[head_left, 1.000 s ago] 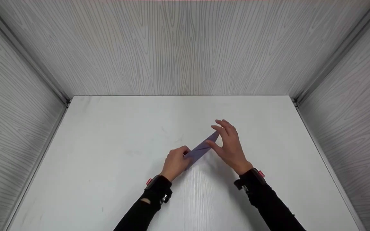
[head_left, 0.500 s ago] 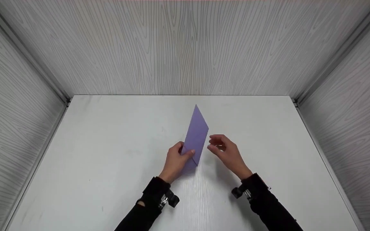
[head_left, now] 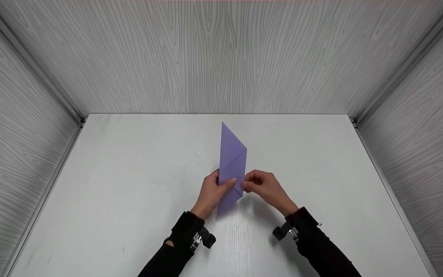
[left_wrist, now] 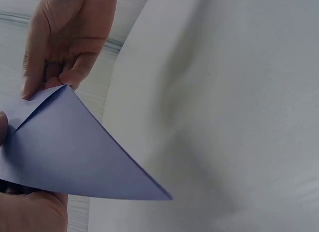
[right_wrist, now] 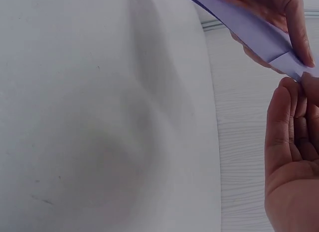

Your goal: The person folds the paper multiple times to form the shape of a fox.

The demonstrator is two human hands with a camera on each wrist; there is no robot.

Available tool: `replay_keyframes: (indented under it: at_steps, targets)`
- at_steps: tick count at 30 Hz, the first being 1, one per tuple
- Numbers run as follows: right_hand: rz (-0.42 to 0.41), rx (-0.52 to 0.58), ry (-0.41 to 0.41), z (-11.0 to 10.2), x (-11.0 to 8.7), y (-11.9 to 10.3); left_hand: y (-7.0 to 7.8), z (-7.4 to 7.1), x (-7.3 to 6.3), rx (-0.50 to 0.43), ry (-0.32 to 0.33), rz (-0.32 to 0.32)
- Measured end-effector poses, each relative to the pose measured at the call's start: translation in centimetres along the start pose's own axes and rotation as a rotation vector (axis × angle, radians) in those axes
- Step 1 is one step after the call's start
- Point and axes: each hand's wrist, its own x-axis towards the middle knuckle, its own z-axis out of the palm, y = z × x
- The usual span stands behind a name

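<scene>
Purple paper (head_left: pixel 232 159) (folded) in left grip (head_left: pixel 210 194); right grip (head_left: pixel 268 190) pinches edge.

Behind the purple paper (head_left: pixel 230 161), the left hand's grip (head_left: pixel 210 191) hides its fingertips, thumb aside. The paper leaves the left wrist view leftward; the right wrist view's edge cuts the right hand's grip (head_left: pixel 264 187). The near edge of the desk (head_left: pixel 129 173) falls below the head view.

A white, faintly smudged bench (head_left: pixel 129 165) is seen across the lower frame. It is backed by a grey wood-grained rear panel (head_left: pixel 221 57) at the top and flanked by a similar left panel (head_left: pixel 10 134) and right panel (head_left: pixel 429 134). Grey strips (head_left: pixel 33 65) are set along the upper-left and upper-right corners.
</scene>
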Motion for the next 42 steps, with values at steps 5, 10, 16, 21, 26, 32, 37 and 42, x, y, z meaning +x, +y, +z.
replay_keyframes:
  at_steps: [5,10,16,21,26,32,37,42]
  targets:
    - [0.004,0.004,-0.002,0.4,-0.6,-2.1,-0.1,-0.2,0.0,0.056,-0.036,0.004]
    - [-0.005,0.005,0.034,0.6,-0.7,-2.8,0.1,-0.2,0.1,0.185,-0.039,0.037]
    - [-0.029,0.017,0.096,0.6,-0.4,-3.1,0.3,-0.2,-0.1,0.265,-0.072,0.024]
    - [-0.059,0.044,0.17,0.4,-0.1,-3.4,0.1,-0.2,-0.3,0.306,-0.112,-0.008]
    - [-0.085,0.066,0.224,0.0,0.3,-4.0,-0.3,-0.1,-0.5,0.337,-0.14,-0.015]
    - [-0.104,0.087,0.238,0.0,0.5,-4.3,-0.5,-0.3,-0.6,0.339,-0.163,0.002]
    - [-0.098,0.056,0.237,-0.2,1.2,-2.8,0.1,-0.5,-0.4,0.274,-0.152,-0.009]
    - [-0.105,0.037,0.226,-0.3,1.6,-1.7,0.8,-0.2,0.3,0.211,-0.074,0.01]
